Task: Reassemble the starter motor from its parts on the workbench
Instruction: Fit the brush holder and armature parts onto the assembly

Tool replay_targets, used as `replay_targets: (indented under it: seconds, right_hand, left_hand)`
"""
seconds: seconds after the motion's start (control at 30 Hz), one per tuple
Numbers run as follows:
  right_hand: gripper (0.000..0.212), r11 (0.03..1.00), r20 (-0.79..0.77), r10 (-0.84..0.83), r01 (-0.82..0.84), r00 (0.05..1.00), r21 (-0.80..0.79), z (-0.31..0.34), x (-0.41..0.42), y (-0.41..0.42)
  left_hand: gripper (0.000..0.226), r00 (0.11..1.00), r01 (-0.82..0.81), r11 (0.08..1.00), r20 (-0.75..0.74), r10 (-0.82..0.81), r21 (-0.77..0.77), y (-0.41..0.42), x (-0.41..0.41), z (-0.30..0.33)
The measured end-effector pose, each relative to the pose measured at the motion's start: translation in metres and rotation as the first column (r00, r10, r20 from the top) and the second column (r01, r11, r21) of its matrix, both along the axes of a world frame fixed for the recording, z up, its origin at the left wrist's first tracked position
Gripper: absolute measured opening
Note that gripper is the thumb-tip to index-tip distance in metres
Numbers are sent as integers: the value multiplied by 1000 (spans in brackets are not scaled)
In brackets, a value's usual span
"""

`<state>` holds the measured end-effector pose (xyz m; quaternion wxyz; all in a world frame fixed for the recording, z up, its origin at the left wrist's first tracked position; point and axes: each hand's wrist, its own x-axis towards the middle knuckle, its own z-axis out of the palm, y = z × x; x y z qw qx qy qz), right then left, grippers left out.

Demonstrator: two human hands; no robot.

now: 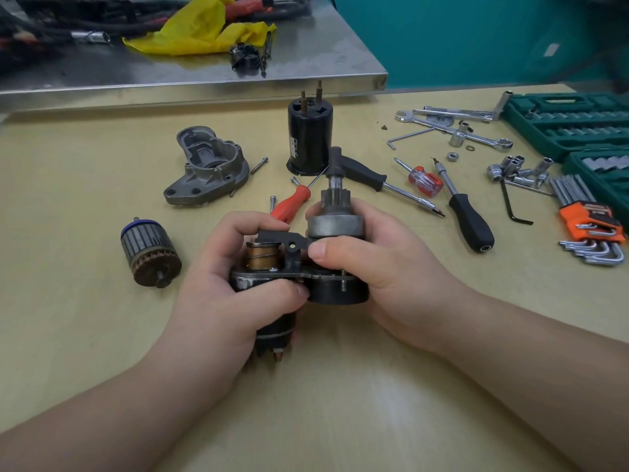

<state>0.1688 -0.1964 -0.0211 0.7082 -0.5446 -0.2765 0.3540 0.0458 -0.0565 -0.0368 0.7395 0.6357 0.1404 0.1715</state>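
- The bench (340,420) is spread with motor parts and tools; a green socket case (571,120) is seen at 2 o'clock.
- The partly built starter assembly (316,267) is held upright above the bench centre, between both hands.
- The left hand (235,284) is curled round the solenoid side at 9 o'clock of the assembly, thumb laid across its plate.
- The right hand (367,253) is wrapped round the drive side at 3 o'clock, its thumb pressed on the black lever (282,240), the other fingers behind the pinion gear (335,212).
- The black motor housing (309,141) is stood at 12 o'clock.
- The grey nose casting (207,165) is laid at 10 o'clock.
- The armature (148,253) is laid at 9 o'clock.
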Motion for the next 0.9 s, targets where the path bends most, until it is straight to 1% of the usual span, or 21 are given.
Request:
replay_targets:
  seconds: [0.4, 0.9]
  right_hand:
    - [31, 1000, -41, 11, -10, 999, 21, -3, -3, 0]
    - [29, 998, -139, 19, -10, 990, 63, 0, -5, 1]
  left_hand:
    - [48, 999, -49, 999, 11, 49, -6, -2, 1, 1]
    - [52, 998, -62, 998, -21, 62, -4, -3, 0, 2]
